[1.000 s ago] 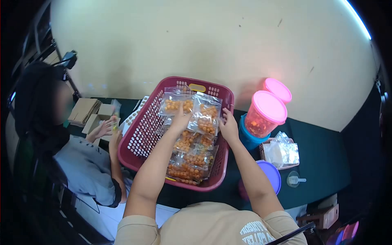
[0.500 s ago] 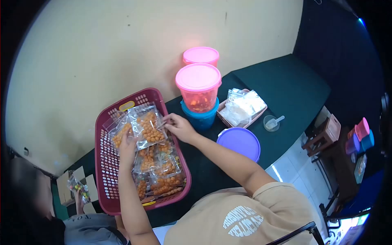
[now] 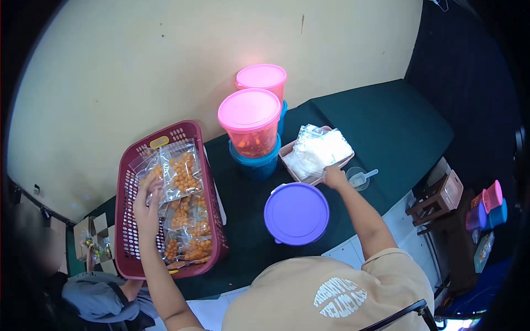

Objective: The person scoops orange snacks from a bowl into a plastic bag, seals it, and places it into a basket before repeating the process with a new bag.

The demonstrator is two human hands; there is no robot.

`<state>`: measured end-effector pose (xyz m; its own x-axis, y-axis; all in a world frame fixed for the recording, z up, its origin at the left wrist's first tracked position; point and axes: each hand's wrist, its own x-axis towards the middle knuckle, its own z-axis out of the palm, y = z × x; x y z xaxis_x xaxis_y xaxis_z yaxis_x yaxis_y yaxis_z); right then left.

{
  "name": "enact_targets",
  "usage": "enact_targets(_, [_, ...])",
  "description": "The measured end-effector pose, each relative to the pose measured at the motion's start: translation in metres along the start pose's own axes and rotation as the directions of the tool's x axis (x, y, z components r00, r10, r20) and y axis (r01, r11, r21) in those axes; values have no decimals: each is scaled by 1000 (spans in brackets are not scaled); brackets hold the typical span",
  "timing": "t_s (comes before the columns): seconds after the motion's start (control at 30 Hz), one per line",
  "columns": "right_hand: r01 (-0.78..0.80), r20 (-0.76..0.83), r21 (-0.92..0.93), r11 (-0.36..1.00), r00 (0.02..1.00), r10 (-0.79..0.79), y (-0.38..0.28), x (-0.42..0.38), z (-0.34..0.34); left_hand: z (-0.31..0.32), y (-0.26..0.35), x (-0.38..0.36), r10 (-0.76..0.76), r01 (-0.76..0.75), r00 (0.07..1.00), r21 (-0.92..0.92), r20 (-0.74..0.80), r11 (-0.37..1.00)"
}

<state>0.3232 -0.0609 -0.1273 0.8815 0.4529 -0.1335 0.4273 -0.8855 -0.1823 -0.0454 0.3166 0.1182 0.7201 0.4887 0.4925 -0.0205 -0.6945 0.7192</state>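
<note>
A maroon laundry basket (image 3: 215, 248) holds several clear packets of round orange snacks (image 3: 184, 172). Inside it, my left hand (image 3: 147, 201) rests against the upper packets, its fingers loosely bent and slightly apart. My right hand (image 3: 333, 177) is over at a small pink basket (image 3: 345, 161), fingers curled at its near right corner, their tips partly hidden. Clear plastic bags (image 3: 317, 150) lie piled in this small basket, just beyond the fingers. A tub with a purple lid (image 3: 296, 213) stands to the left of my right forearm.
Pink-lidded tubs (image 3: 249, 110) are stacked on blue ones (image 3: 256, 166) near the wall. A small clear bowl with a scoop (image 3: 359, 179) sits beside my right hand. At lower left, another person (image 3: 99, 295) handles small colourful packets. A wooden stool (image 3: 439, 201) stands at right.
My right hand has left the snack packets and moved right to the small basket. My left hand stays at the packets, which now lie lower in the maroon basket. The view has shifted slightly.
</note>
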Motion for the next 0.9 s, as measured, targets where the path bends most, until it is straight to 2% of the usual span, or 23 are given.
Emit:
enact_targets(0.03, [42, -34, 6, 999, 999, -42, 4, 3, 7, 10, 18, -10, 0, 0, 1000, 1, -12, 1000])
enact_targets(0.1, [71, -67, 29, 997, 995, -69, 10, 5, 10, 42, 43, -39, -92, 84, 990, -79, -104, 993])
enact_targets(0.17, [93, -150, 52, 994, 985, -85, 8, 6, 14, 73, 50, -70, -46, 35, 997, -168, -62, 985])
enact_targets(0.23, [129, -138, 50, 990, 983, -121, 11, 13, 19, 111, 67, -95, -82, 77, 996, -186, -18, 980])
enact_targets(0.3, [212, -104, 25, 977, 972, -209, 9, 18, 18, 147, 77, -114, -155, 159, 987, -316, 39, 935])
enact_targets(0.4, [301, -51, 7, 954, 952, -300, 7, 25, 13, 179, 85, -134, -173, 207, 977, -366, 126, 907])
enact_targets(0.43, [373, -209, -14, 928, 906, -368, 9, 24, 14, 183, 85, -140, -189, 226, 972, -337, 138, 914])
enact_targets(0.47, [380, -202, -6, 925, 905, -374, 11, 31, 16, 185, 87, -145, -198, 234, 970, -327, 138, 916])
enact_targets(0.53, [353, -20, -9, 936, 935, -353, 16, 53, 19, 189, 93, -154, -244, 255, 967, -298, 75, 920])
enact_targets(0.57, [383, -206, 112, 917, 912, -355, 25, 58, 25, 190, 98, -156, -256, 256, 966, -298, 38, 920])
enact_targets(0.6, [386, -207, 118, 915, 911, -357, 33, 63, 24, 192, 101, -158, -256, 256, 966, -292, 37, 922])
enact_targets(0.67, [244, -191, 223, 944, 960, -203, 47, 77, 19, 195, 103, -165, -301, 276, 952, -274, -54, 921])
enact_targets(0.73, [225, -217, 253, 941, 961, -172, 59, 82, 1, 201, 107, -167, -318, 288, 946, -272, -70, 918])
enact_targets(0.8, [136, -272, 320, 938, 961, -47, 68, 85, -18, 206, 110, -167, -338, 308, 938, -267, -77, 913])
enact_targets(0.83, [172, -364, 380, 909, 931, -23, 71, 83, -27, 209, 112, -166, -344, 319, 937, -248, -63, 915])
enact_targets(0.87, [172, -359, 384, 907, 933, -26, 71, 85, -28, 211, 114, -165, -351, 332, 935, -229, -47, 915])
enact_targets(0.9, [243, -404, 385, 890, 912, -75, 68, 84, -29, 213, 115, -164, -357, 338, 933, -223, -46, 914])
